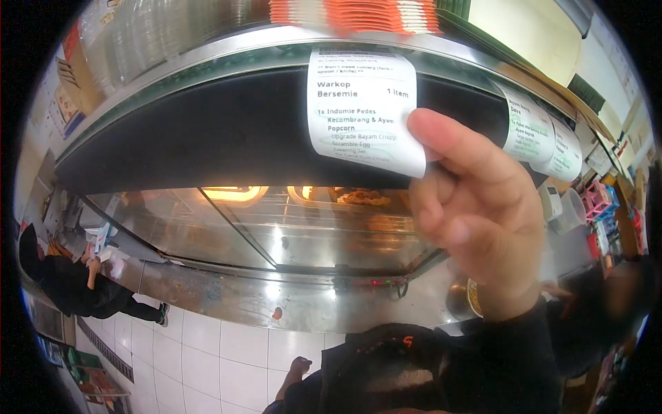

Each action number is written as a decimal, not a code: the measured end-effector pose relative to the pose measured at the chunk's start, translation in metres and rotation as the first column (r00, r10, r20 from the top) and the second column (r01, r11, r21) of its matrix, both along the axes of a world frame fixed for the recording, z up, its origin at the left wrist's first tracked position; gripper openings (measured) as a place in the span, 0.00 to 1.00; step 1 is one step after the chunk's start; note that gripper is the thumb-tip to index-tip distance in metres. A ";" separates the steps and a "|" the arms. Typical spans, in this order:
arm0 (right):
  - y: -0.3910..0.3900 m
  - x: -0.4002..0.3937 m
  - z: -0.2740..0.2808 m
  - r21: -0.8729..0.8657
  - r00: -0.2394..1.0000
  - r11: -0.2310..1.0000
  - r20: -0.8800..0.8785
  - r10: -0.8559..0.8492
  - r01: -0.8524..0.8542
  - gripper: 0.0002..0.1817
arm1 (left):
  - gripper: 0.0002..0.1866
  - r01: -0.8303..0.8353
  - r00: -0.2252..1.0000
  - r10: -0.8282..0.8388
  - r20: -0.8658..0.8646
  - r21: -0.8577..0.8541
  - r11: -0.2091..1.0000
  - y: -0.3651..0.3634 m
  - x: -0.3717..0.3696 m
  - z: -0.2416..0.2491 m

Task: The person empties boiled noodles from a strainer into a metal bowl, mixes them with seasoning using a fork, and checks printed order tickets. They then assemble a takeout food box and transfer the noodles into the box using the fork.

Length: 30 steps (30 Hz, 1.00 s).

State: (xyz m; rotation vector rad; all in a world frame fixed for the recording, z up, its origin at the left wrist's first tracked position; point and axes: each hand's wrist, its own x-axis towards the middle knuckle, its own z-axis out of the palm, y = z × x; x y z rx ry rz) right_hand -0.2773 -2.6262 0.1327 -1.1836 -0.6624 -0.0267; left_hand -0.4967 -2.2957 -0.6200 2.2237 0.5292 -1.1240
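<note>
My right hand (483,207) is raised in front of a warming cabinet (172,138). Its index finger is stretched out and touches the right edge of a printed order slip (358,103). The other fingers are bent and apart from the paper. The slip hangs from the cabinet's top edge, its lower corner curling outward; "Warkop Bersemie" and "1 item" are readable on it, with some green marks. My left hand (301,364) hangs low beside my body, over the tiled floor; its fingers are too small to read.
More order slips (531,134) hang to the right. Orange-and-white packets (355,14) and clear plastic lids (158,34) are stacked on top. Fried food (363,198) lies under lamps behind glass. A co-worker (76,276) in black stands at the left by a steel counter (207,290).
</note>
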 end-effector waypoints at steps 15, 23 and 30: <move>-0.068 -0.054 -0.207 -0.510 0.766 0.596 0.559 -0.319 0.620 0.19 | 0.12 0.221 0.975 -0.205 0.085 -0.448 0.866 -0.011 0.102 0.212; -0.153 -0.220 -0.336 -0.892 0.704 0.386 -0.118 -0.700 0.234 0.18 | 0.11 0.774 0.632 -0.556 0.540 -0.404 0.488 -0.216 0.203 0.412; -0.165 -0.342 -0.385 -0.866 0.290 0.383 -0.295 -0.910 0.321 0.19 | 0.19 0.348 0.931 -0.278 0.236 -0.804 0.482 -0.418 0.207 0.301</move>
